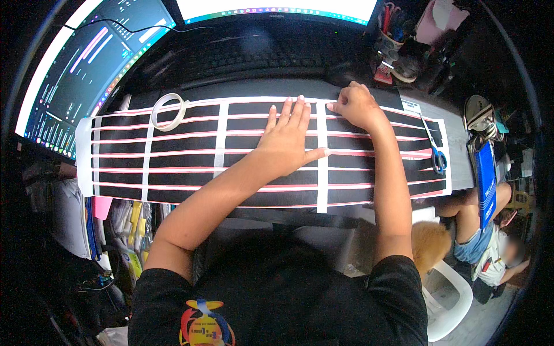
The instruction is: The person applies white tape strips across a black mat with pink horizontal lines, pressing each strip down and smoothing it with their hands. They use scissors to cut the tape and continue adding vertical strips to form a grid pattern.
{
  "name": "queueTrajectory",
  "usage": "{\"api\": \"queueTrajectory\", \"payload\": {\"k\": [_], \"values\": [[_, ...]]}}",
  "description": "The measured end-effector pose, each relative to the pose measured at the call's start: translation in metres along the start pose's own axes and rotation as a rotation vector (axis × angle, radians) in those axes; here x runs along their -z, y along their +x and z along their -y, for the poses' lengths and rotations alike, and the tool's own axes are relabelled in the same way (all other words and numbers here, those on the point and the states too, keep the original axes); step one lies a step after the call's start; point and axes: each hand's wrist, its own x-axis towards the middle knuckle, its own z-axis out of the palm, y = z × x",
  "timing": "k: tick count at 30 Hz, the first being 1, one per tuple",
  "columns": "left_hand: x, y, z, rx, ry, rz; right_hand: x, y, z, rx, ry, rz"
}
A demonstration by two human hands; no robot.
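Observation:
A long panel of black strips (268,162), separated by white and pink-red lines, lies across the desk before me. Several pale crosswise bands run over it, among them a wide white strip (322,181) right of centre. My left hand (288,140) rests flat on the panel, fingers spread, its thumb tip touching the white strip. Near the strip's far end is my right hand (358,106), its fingers curled and thumb pointing left; whether it pinches anything is hidden. A roll of white tape (176,122) lies on the panel's far left part. Blue-handled scissors (439,162) rest at its right end.
Behind the panel are a dark keyboard (268,54) and two lit monitors (277,8). A pen cup (389,43) stands at the back right. A blue box (485,186) sits at the right edge. Beyond it, a person (480,255) is on the floor near a white chair (458,298).

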Motion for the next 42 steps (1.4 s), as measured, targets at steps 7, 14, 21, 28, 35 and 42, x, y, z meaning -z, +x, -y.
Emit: {"api": "queueTrajectory", "payload": {"k": [7, 14, 21, 28, 35, 42], "values": [[-0.004, 0.001, -0.002, 0.027, -0.009, -0.028, -0.001, -0.003, 0.000, 0.028, 0.013, -0.048], [-0.009, 0.001, -0.002, 0.039, -0.012, -0.087, 0.001, 0.002, -0.002, -0.016, 0.023, 0.039], [-0.010, 0.002, -0.001, 0.031, -0.009, -0.098, 0.008, -0.010, 0.016, -0.020, -0.014, -0.142], [-0.006, 0.005, 0.000, 0.031, -0.017, -0.072, 0.001, -0.007, 0.027, 0.205, 0.193, -0.205], [-0.009, 0.008, 0.002, 0.028, -0.028, -0.082, -0.001, -0.009, 0.025, 0.206, 0.299, -0.133], [-0.013, 0.025, 0.014, 0.008, -0.069, -0.200, -0.007, -0.022, 0.020, 0.279, 0.297, -0.173]]}}
